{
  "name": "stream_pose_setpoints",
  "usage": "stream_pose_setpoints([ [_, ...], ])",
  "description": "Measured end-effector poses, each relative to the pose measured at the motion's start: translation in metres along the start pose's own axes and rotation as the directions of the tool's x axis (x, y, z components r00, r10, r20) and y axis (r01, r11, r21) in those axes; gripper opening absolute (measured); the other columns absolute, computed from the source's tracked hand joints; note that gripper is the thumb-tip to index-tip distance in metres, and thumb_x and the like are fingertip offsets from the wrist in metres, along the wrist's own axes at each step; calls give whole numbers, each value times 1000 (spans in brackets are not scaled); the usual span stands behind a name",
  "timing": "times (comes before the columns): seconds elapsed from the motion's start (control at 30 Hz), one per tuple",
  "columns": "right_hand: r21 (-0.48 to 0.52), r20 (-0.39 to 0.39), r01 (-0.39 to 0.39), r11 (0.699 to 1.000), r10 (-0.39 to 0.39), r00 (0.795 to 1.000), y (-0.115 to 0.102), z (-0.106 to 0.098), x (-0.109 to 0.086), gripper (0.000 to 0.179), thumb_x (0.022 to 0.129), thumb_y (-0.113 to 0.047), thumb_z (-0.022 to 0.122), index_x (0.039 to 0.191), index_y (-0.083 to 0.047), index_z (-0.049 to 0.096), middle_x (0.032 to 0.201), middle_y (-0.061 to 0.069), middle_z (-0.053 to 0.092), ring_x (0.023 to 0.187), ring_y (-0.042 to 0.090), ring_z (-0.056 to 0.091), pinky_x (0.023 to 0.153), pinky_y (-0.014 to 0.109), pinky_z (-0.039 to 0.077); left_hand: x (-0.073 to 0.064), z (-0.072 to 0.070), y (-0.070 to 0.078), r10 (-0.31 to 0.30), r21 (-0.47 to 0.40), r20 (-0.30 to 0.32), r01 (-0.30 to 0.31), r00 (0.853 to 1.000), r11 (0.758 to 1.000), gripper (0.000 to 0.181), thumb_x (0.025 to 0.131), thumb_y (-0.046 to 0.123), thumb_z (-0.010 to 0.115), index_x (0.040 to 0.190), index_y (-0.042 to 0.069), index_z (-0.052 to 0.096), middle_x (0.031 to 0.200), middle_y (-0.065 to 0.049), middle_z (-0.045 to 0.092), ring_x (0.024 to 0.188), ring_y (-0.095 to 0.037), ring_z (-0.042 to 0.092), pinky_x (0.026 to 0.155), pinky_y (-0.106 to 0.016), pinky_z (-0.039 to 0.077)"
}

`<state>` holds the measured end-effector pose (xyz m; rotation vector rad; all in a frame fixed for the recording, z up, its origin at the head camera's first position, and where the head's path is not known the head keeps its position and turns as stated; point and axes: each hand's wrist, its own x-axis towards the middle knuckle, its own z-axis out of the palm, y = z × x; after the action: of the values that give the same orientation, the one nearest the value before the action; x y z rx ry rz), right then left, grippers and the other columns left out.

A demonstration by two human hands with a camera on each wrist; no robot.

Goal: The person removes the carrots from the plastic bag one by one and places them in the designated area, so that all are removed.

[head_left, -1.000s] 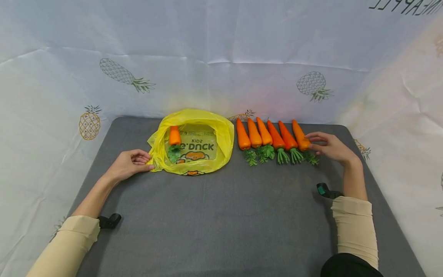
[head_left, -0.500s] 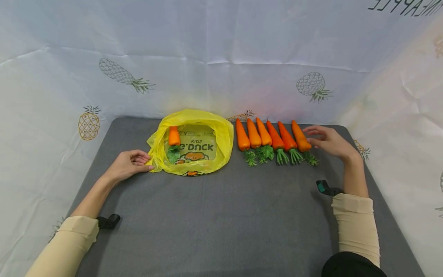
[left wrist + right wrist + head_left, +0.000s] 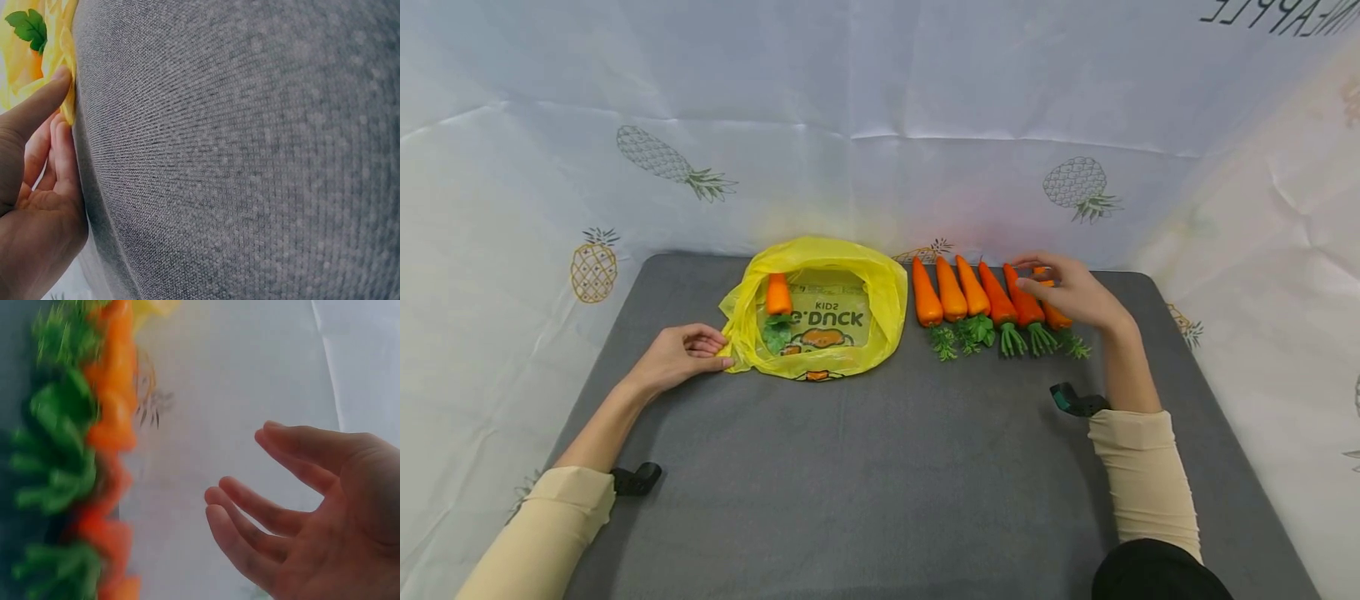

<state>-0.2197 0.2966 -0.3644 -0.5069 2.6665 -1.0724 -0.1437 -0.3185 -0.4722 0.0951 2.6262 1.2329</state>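
Note:
A yellow plastic bag [image 3: 891, 312] lies with its mouth spread wide, and inside it rests an orange toy carrot [image 3: 778, 296] with green leaves. My left hand [image 3: 676, 360] pinches the bag's near left edge between thumb and fingers; the left wrist view shows the thumb on the yellow film [image 3: 59, 37]. My right hand [image 3: 1067, 290] hovers over the right end of a row of several carrots [image 3: 927, 300], fingers apart and holding nothing. It partly covers the rightmost carrot [image 3: 1057, 320]. In the right wrist view the row [image 3: 112, 425] is blurred.
A grey cloth-covered table [image 3: 880, 483] carries everything. Behind and at the sides hangs a white sheet [image 3: 880, 83] printed with pineapples. Black devices are worn at the left wrist [image 3: 637, 480] and right wrist [image 3: 1078, 400].
My right hand has moved leftward and up from beside the rightmost carrot to above the row's right end. The left hand and the bag have stayed put.

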Motion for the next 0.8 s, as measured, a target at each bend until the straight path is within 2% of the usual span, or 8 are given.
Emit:
stream_pose_setpoints([
  [0.43,48,5,121,992,-121,993,-44,37,34,37,112,-19,62,147,-7,63,156,19,60,141,47,59,115,66,49,2,0,-2,6,-3,2,-6,1000,1000,48,95,24,87,130,-4,68,121,-22,73,89,5,65,79,-11,56],
  [0.6,55,-9,179,982,-179,984,-63,54,49,36,110,-20,65,145,-8,65,151,18,64,134,43,63,110,62,53,2,0,-2,3,-5,-1,-3,1000,1000,48,95,23,87,130,-4,68,122,-22,73,89,5,65,79,-11,56],
  [0.8,70,16,245,967,-247,969,-89,79,73,37,111,-21,64,146,-8,64,148,18,65,131,41,66,108,59,56,2,0,-2,2,0,-4,-2,1000,1000,49,95,24,87,130,-4,68,121,-22,73,89,4,65,79,-11,56],
])
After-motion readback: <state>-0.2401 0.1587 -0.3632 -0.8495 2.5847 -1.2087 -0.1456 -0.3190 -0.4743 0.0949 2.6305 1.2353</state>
